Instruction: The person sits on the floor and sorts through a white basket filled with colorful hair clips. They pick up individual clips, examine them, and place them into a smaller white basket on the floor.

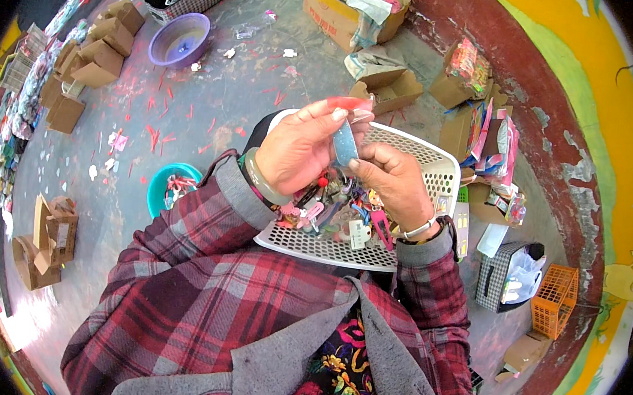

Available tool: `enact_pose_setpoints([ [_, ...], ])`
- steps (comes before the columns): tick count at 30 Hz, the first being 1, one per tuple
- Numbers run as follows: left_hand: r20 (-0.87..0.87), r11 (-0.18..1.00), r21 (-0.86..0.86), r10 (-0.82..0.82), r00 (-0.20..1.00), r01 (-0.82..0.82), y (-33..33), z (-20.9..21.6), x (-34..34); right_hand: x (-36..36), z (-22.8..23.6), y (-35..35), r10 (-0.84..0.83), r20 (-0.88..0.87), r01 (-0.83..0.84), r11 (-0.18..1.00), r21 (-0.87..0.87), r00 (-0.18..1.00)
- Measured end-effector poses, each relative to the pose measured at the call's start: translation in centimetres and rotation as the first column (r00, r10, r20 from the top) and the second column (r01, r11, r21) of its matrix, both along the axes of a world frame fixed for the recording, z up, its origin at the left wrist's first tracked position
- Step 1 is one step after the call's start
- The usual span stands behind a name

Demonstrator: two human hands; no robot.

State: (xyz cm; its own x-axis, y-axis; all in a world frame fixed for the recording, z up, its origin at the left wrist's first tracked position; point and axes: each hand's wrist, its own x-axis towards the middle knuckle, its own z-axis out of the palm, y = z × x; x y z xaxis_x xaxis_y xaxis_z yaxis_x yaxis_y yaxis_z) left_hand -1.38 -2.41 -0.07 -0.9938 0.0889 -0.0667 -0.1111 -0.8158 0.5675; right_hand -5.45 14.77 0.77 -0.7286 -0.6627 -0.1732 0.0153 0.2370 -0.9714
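Note:
My left hand (pixel 296 144) is closed, its thumb and fingers pinching a flat blue strip (pixel 345 144) with a rounded lower end. A reddish translucent piece (pixel 350 104) shows at the fingertips of the same hand; I cannot tell whether it joins the strip. On the strip's lower end, the thumb and forefinger of my right hand (pixel 399 186) are closed too. Both hands are above a white perforated plastic basket (pixel 441 171) in front of my body. Inside lies a mixed heap of small trinkets (pixel 331 206), among them a pink clip (pixel 381 228) and a white tag (pixel 359 235).
Left of the basket stands a teal basin (pixel 158 195) with small items; a purple basin (pixel 180 39) is farther off. Cardboard boxes (pixel 101 58) line the left, and a large carton (pixel 340 19) stands ahead. An orange crate (pixel 554 291) is at right. Red scraps (pixel 157 138) litter the floor.

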Motion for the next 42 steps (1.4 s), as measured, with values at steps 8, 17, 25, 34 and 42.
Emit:
enact_pose_setpoints([
  [8,0.075,0.970,-0.241,-0.025,0.997,0.042,-0.4,-0.1,0.0,0.3,0.4,0.1,-0.109,-0.019,0.107,0.993,-0.055,0.994],
  [17,0.128,0.983,-0.171,-0.046,0.991,0.067,-0.4,-0.5,0.0,-0.2,-0.7,0.6,-0.118,0.038,0.119,0.993,-0.015,0.992],
  [25,0.099,0.951,-0.271,-0.125,0.987,0.148,0.5,-0.5,0.3,-0.1,1.0,0.2,-0.297,0.108,0.314,0.922,-0.225,0.949],
  [34,0.081,0.904,-0.363,-0.211,0.974,0.226,0.8,-0.5,0.3,-0.4,0.0,0.9,-0.346,-0.071,0.319,0.914,-0.250,0.935],
  [42,0.119,0.915,-0.331,-0.201,0.972,0.230,1.0,-0.5,0.4,-0.2,0.3,0.8,-0.352,0.019,0.346,0.908,-0.235,0.936],
])
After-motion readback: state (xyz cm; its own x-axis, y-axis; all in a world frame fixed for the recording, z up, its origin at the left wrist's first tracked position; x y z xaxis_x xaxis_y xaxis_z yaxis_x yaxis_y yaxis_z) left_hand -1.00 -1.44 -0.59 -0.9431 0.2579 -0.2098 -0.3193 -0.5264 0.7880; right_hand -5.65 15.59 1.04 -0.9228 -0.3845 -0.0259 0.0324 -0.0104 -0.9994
